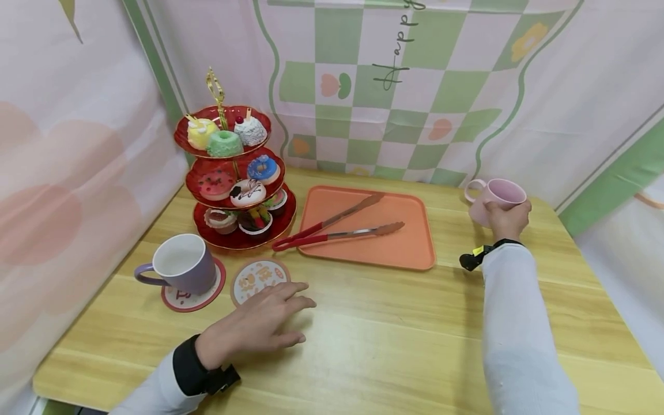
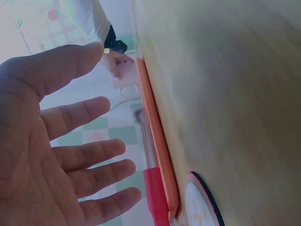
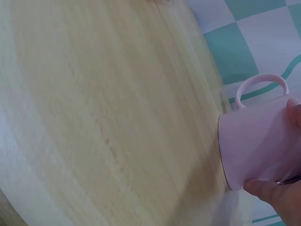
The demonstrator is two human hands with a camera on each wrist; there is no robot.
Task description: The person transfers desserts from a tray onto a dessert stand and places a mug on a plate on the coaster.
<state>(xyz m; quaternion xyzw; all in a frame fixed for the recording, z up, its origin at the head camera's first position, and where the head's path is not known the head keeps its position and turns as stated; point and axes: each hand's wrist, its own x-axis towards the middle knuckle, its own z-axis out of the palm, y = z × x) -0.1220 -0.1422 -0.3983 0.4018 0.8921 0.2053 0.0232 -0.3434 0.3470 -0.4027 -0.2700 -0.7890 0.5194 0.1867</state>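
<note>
At the far right of the table, my right hand (image 1: 508, 220) grips a pink mug (image 1: 482, 203) round its body. The mug is upright, its handle turned to the left and away from my fingers. In the right wrist view, a thumb and fingertips press on the wall of the pink mug (image 3: 258, 141), whose base is right at the tabletop. My left hand (image 1: 266, 323) hovers over the table at front left with its fingers spread and nothing in them. It partly covers a round, light-coloured coaster (image 1: 256, 276) in the head view.
A purple mug (image 1: 189, 270) stands on a red-rimmed coaster (image 1: 184, 301) at the left. Behind it rises a three-tier red stand (image 1: 249, 241) with cakes and doughnuts. Red-handled tongs (image 1: 311, 230) lie across an orange tray (image 1: 363, 253) at the middle back, before a checked cloth (image 1: 384, 86).
</note>
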